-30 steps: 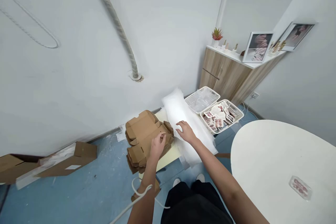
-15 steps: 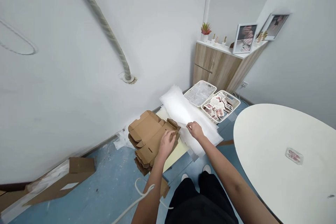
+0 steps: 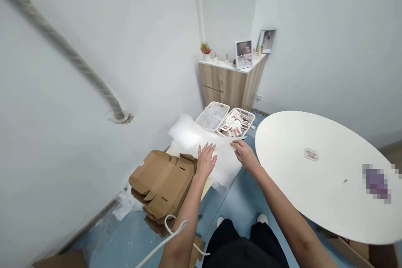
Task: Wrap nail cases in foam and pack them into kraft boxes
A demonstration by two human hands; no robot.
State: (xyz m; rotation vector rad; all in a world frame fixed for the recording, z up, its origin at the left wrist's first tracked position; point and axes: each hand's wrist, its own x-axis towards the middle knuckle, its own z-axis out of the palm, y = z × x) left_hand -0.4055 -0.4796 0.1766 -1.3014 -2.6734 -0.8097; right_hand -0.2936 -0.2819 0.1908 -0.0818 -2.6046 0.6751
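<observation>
My left hand [image 3: 205, 161] has its fingers spread over a stack of white translucent packing sheets [image 3: 224, 167], close to the right edge of some flattened cardboard boxes [image 3: 165, 184]. With thumb and fingers together, my right hand [image 3: 243, 153] pinches the edge of the top sheet, which lifts slightly near the baskets. Brown and die-cut with slots and flaps, the boxes lie stacked to the left of the sheets. Just beyond the sheets stand two white plastic baskets: one basket [image 3: 212, 116] holds clear plastic pieces, the other basket [image 3: 236, 122] printed packs.
A white oval table [image 3: 282, 159] stands on the right, with a small clear pack [image 3: 311, 154] on it. At the back is a wooden cabinet [image 3: 232, 88] with picture frames and a plant. A white cable [image 3: 157, 246] hangs near my left forearm.
My view has turned right. My left hand has moved from the cardboard boxes to the white sheets and spread its fingers. My right hand has shifted toward the table, still pinching a sheet's edge.
</observation>
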